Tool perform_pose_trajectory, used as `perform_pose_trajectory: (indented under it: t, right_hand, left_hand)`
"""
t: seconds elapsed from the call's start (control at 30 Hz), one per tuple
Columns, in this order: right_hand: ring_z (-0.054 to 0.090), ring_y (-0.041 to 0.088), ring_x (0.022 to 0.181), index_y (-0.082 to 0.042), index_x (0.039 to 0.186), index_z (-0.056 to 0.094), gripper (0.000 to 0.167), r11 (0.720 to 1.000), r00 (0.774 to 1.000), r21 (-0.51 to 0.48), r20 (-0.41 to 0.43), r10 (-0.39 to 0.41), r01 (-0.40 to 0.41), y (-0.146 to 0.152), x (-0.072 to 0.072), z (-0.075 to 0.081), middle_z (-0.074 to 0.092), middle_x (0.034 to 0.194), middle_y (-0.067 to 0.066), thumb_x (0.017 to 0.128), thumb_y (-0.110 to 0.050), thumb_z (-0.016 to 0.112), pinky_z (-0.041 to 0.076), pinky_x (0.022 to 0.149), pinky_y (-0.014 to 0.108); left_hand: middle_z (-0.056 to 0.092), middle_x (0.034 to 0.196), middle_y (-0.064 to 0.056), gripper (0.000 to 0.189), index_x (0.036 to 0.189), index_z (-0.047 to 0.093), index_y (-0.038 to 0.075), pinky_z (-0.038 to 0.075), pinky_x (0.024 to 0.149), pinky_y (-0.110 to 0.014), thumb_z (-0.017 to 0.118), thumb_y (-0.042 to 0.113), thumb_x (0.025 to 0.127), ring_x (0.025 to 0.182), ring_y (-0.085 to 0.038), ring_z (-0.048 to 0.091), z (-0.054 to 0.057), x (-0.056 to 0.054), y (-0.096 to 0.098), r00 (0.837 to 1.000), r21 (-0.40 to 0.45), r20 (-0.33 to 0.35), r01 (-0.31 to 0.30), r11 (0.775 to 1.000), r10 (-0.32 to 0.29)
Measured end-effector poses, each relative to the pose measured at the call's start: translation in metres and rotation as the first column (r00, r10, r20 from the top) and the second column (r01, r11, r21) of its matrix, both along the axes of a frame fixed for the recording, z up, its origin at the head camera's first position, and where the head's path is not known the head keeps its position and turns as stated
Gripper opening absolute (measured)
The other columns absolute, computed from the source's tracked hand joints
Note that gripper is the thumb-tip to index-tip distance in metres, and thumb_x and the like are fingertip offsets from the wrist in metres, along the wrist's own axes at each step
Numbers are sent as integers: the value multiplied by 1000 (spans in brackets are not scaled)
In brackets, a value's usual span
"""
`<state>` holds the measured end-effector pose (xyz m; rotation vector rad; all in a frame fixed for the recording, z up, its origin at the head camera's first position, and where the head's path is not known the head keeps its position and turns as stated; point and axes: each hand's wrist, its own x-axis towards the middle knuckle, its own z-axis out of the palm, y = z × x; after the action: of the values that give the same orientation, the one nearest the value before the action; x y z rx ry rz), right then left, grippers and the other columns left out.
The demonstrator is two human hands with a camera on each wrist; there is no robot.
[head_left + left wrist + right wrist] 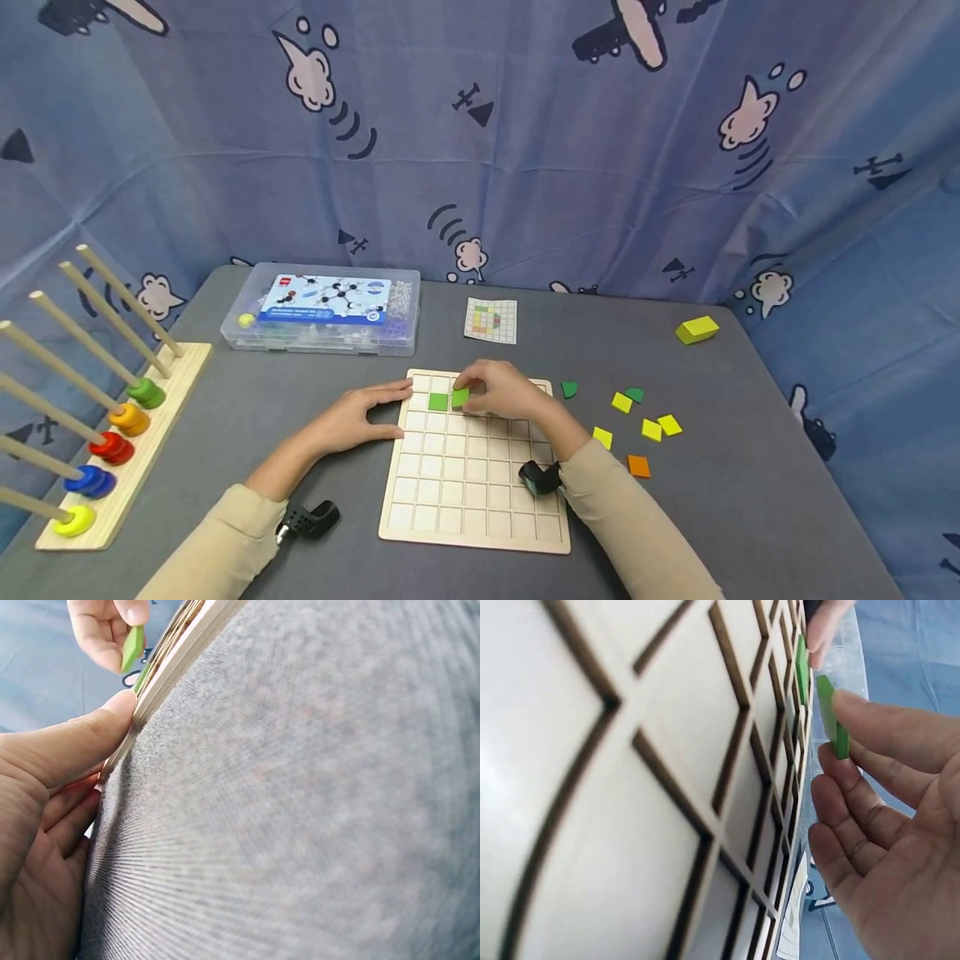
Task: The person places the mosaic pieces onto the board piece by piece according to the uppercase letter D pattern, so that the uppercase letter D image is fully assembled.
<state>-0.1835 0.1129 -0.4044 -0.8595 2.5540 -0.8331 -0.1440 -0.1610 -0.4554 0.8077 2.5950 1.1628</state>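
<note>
A wooden grid board (423,492) lies flat on the grey table, divided into square cells. One green square tile (438,402) sits in a cell near its top left. My right hand (502,390) pinches a second green square tile (831,716) between thumb and fingers; in the right wrist view that tile is tilted and held just off the board. At the board's left edge, my left hand (356,423) rests with thumb and fingers spread, its thumb (97,735) touching the rim in the left wrist view.
Yellow tiles (651,430), an orange tile (638,466) and green quarter-round pieces (569,389) lie right of the board. A pattern card (491,321) and a clear plastic case (322,340) are behind it. A yellow block (697,329) stands back right, a peg stacker (142,450) left.
</note>
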Motion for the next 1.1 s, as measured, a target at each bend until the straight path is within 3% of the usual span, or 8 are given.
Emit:
perform_pose_trajectory:
  t: [0.43,0.83,1.1]
  right_hand:
    - [58,17,92,-10,103,70,24,994,999,102,-32,-36,39,-9,3,-5,63,99,3,80,-7,75,50,80,30]
    - [58,18,94,-9,104,70,27,995,999,92,-25,-33,35,-8,5,-4,62,100,4,79,-8,77,50,81,31]
    - [60,23,110,-6,121,63,41,998,997,5,52,-63,63,3,11,0,64,117,8,82,-13,74,50,93,36]
  left_hand:
    - [42,148,-2,64,137,53,9,34,108,-50,72,37,82,137,-29,37,0,-1,3,1000,0,8,-2,1000,2]
    - [43,148,-3,64,136,53,8,34,107,-50,73,36,82,137,-30,37,0,-1,3,1000,18,1,-3,1000,3]
    - [43,148,-3,64,137,53,8,34,108,-50,73,34,82,137,-29,37,-2,1,1,1000,15,12,-4,1000,4]
